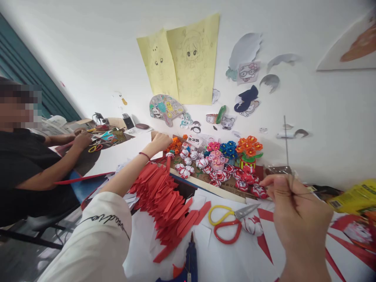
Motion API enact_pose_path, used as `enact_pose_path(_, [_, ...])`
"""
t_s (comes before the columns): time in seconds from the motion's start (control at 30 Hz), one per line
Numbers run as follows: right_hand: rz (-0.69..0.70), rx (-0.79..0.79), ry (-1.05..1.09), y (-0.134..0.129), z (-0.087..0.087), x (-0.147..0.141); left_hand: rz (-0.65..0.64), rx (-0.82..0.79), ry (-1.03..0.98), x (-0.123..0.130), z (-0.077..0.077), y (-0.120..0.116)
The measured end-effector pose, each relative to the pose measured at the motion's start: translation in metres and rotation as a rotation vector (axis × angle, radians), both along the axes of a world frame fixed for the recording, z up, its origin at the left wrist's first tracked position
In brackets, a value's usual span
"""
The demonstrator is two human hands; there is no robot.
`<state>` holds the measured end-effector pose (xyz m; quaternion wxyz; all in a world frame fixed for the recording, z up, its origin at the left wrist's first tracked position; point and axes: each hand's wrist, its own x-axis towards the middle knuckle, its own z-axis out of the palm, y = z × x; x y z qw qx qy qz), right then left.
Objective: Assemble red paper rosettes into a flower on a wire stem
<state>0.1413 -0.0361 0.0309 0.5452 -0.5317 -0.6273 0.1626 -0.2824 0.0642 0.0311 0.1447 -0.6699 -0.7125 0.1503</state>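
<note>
My right hand point(299, 211) pinches a thin, dark, straight wire point(286, 141), which points up above the thumb. Stretched far forward, my left hand point(158, 145) is at the orange paper flowers point(176, 145); its fingers are mostly hidden, so their grip does not show. Red-and-white paper flower heads point(216, 176) and white ones point(190, 156) lie along the back of the table. Scissors with one yellow and one red handle point(227, 231) lie open between my arms, beside a single white-and-red flower head point(252, 226).
A long pile of folded red paper strips point(158, 199) and a blue glue gun point(190, 254) lie in front of me. Finished flower pots point(248, 152) stand by the wall. A co-worker point(35, 168) sits at left, and a yellow packet point(352, 197) is at right.
</note>
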Motion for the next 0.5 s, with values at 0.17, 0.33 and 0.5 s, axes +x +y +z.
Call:
enact_pose_path(0.17, [-0.031,-0.012,0.065,0.003,-0.002,0.002,-0.075,0.112,0.035,0.011,0.046,-0.029])
enact_pose_path(0.33, [-0.003,0.07,0.075,0.002,-0.003,0.0,-0.039,0.29,0.024,0.026,0.081,-0.069])
enact_pose_path(0.5, [0.065,0.154,0.228,0.001,0.0,-0.008,-0.003,0.488,-0.139,0.053,0.092,-0.104])
